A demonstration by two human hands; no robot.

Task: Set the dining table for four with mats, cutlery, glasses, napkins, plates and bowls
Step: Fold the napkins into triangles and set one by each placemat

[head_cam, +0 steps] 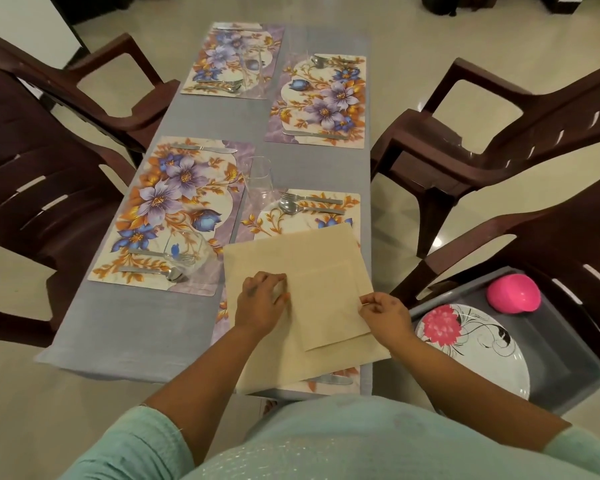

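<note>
- Grey tray (565,382), on the chair seat at your right: holds a white plate (492,362) with a pink flower and black scrollwork, and a pink bowl (513,293) turned rim-down beside it; the two sit near each other, and you cannot tell whether they touch.
- Beige napkin (312,271), lying open on the near right mat (257,220), its corner folded back over itself; it covers most of that mat, and a knife (329,380) shows from under its near edge.
- Your left hand (262,299): fingers curled down onto the napkin, pressing at the fold's edge.
- Your right hand (385,311): thumb and fingertips pinching the folded corner.
- Clear glass (258,180), upright between the two near mats; a second glass (187,251) stands on the near left mat (160,216), over its cutlery.
- Fork (309,198) and spoon (305,208), side by side at the far edge of the near right mat.
- Two far mats, each with cutlery laid on it; all four floral, on a grey tablecloth (125,327).
- Writing, brands, labels: none legible on any item.
</note>
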